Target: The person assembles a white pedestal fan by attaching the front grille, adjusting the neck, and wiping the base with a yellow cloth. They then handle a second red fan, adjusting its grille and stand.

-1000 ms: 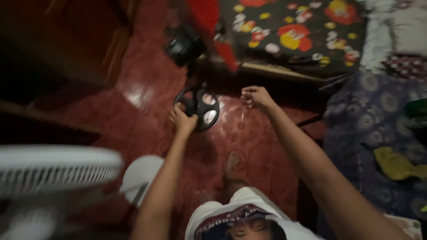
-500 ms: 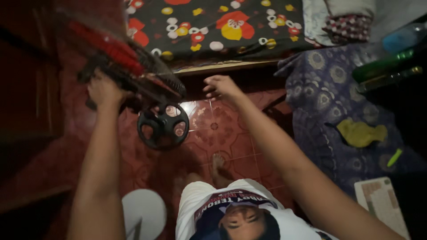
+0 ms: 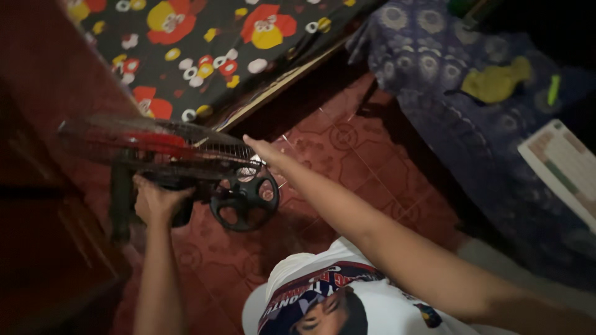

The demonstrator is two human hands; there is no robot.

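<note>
Head view: left hand (image 3: 158,203) wrapped shut around the fan's (image 3: 167,155) dark neck, just under the wire cage; fingers curl out of sight behind it, so grip depth is unclear. Fan is off the floor, tilted near flat, red blades inside the cage above and left of the fingers. Round black base (image 3: 244,200) hangs just right of the left fingers, with open spokes.

Right hand (image 3: 262,149) reaches out flat with fingers extended, holding nothing; it sits at the cage's right edge above the base, and contact cannot be told because of blur.

Judgement: one-hand hold on the neck looks top-heavy, so the free hand would best steady the cage rim or base, not the wire grille where fingers can slip between the wires. Keep the fan level so the base doesn't swing.

Beyond the fingers: red tiled floor (image 3: 347,161) below, flowered bed (image 3: 211,49) beyond the cage, blue patterned cloth (image 3: 447,93) far right with a yellow rag (image 3: 496,80) on it, dark wooden furniture (image 3: 43,248) close left — a tight gap, mind the cage hitting it.
</note>
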